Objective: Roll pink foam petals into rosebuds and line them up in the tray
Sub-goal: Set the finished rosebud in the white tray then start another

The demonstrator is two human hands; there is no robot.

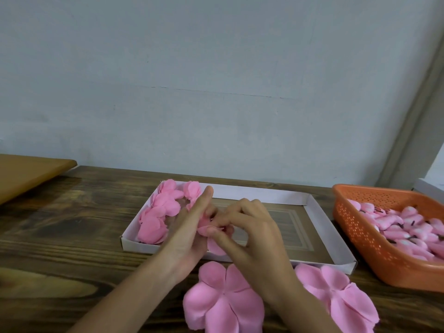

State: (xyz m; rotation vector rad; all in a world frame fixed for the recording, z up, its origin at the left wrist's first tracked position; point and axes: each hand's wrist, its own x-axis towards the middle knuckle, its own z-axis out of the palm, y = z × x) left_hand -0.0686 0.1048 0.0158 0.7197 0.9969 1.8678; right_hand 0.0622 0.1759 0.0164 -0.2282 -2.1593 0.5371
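Over the front edge of the white cardboard tray (319, 219), both hands work one pink foam petal piece (213, 243). My left hand (189, 234) cups it from the left with fingers stretched toward the tray. My right hand (249, 227) pinches its upper edge with curled fingers, and much of the piece is hidden between them. Several finished pink rosebuds (158, 212) lie in a line along the tray's left side. Two flat flower-shaped petal sheets (223, 301) (336, 289) lie on the table near me.
An orange perforated basket (355, 227) at the right holds several pale pink buds with dark stems. The dark wooden table (60, 236) meets a grey wall behind. A lighter brown board (26, 174) sits at the far left.
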